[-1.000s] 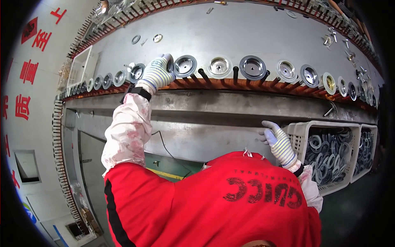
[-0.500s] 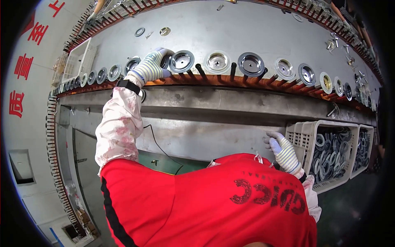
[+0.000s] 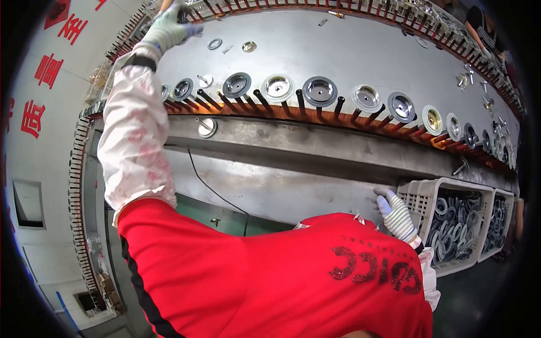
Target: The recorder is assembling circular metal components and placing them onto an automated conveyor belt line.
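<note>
Left hand (image 3: pixel 168 29) stretched to table's (image 3: pixel 270 42) far-left edge, fingers partly spread; whether gripping anything, we cannot tell. Right hand (image 3: pixel 397 215) loose, empty, near crate (image 3: pixel 421 191). Discs (image 3: pixel 320 91) rowed by near-edge pegs (image 3: pixel 300 101), we judge, for easy reach.

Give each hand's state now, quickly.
Left hand: near the picture's top; its grip cannot be told.
Right hand: open, nothing visibly held.

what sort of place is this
Probably a factory assembly workshop: dish-shaped metal parts line a long metal workbench, and a plastic crate full of rings stands by it.
</note>
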`<state>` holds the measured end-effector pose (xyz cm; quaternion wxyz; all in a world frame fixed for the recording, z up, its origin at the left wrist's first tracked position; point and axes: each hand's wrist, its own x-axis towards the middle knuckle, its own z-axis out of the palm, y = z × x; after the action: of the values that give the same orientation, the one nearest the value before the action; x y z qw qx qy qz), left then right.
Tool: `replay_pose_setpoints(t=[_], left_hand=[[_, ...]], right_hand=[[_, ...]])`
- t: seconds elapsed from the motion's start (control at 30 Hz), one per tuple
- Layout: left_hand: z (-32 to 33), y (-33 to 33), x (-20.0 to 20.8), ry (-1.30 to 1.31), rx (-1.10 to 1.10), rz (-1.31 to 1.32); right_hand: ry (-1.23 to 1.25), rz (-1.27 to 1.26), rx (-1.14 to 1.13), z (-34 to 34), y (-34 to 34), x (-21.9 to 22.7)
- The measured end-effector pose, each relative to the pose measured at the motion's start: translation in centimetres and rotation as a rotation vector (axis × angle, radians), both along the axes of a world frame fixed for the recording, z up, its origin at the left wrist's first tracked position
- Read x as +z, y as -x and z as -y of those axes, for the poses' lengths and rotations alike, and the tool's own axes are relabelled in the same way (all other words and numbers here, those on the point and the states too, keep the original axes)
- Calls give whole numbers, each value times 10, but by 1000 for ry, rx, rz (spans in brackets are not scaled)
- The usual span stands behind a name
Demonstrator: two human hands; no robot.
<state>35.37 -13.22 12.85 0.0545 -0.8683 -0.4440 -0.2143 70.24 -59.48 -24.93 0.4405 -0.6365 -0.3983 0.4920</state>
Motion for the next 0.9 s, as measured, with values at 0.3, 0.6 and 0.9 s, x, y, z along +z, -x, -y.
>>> replay_pose_setpoints(t=[0.3,0.6,0.9], left_hand=[[173,-170,-118,202,-567,-32],[291,-220,-239,388,-1140,20],[15,-65,-170,-81,372,-318]], right_hand=[[-90,-268,-104,5,-28,29],[-83,-702,103,3,-23,50],[-112,-516,-279,39,-85,25]])
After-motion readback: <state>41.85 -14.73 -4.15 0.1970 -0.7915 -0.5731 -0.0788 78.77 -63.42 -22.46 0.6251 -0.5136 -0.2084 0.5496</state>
